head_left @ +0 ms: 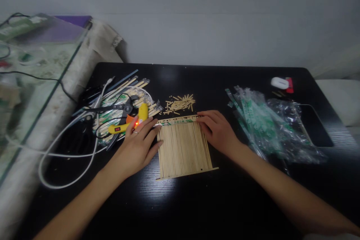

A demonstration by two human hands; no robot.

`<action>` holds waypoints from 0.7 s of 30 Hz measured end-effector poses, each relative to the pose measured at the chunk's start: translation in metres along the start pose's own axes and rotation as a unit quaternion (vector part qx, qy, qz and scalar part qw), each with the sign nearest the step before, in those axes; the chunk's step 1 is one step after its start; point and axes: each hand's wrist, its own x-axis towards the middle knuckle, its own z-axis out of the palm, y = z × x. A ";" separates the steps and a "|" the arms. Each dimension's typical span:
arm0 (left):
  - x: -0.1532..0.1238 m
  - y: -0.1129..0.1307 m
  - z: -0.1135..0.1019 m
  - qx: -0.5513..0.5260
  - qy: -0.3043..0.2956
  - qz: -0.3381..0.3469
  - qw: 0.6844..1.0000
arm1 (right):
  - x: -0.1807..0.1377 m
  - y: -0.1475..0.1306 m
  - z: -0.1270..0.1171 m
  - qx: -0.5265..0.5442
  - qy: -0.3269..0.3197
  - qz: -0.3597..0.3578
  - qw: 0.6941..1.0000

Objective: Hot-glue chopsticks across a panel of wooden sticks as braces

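A flat mat of bamboo sticks (183, 146) laid side by side rests on the black table (180, 202), with a cross stick along its far edge and another along its near edge. My left hand (138, 144) lies flat, fingers stretched out, against the mat's left edge near the far corner. My right hand (217, 129) presses its fingers on the mat's far right corner, fingers mostly extended. Neither hand grips anything.
A yellow glue gun (132, 120) with a lit red light lies by my left hand, beside black scissors (123, 110), bundled chopsticks (126, 93) and white cable (70, 150). Cut stick pieces (180, 104) lie behind the mat. Empty plastic wrappers (267, 123) are piled at right. A glass tank (30, 78) stands at left.
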 end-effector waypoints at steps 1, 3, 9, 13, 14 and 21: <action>0.000 0.000 0.000 0.003 0.000 0.002 1.000 | 0.000 0.000 0.000 0.000 0.000 0.001 1.000; 0.000 0.000 0.000 0.011 0.000 0.006 1.000 | 0.000 0.000 0.000 0.003 0.002 0.002 1.000; 0.000 0.001 0.000 0.020 0.000 0.009 1.000 | 0.000 -0.001 0.000 -0.008 -0.001 -0.007 1.000; 0.000 0.000 0.001 0.012 -0.002 0.003 1.000 | 0.000 -0.001 -0.001 -0.004 -0.002 -0.005 1.000; 0.000 0.000 0.000 0.010 -0.002 0.002 1.000 | 0.000 -0.001 -0.001 -0.002 -0.003 -0.002 1.000; 0.001 0.001 0.000 0.007 -0.001 0.001 1.000 | 0.000 0.000 0.000 -0.002 -0.004 0.003 1.000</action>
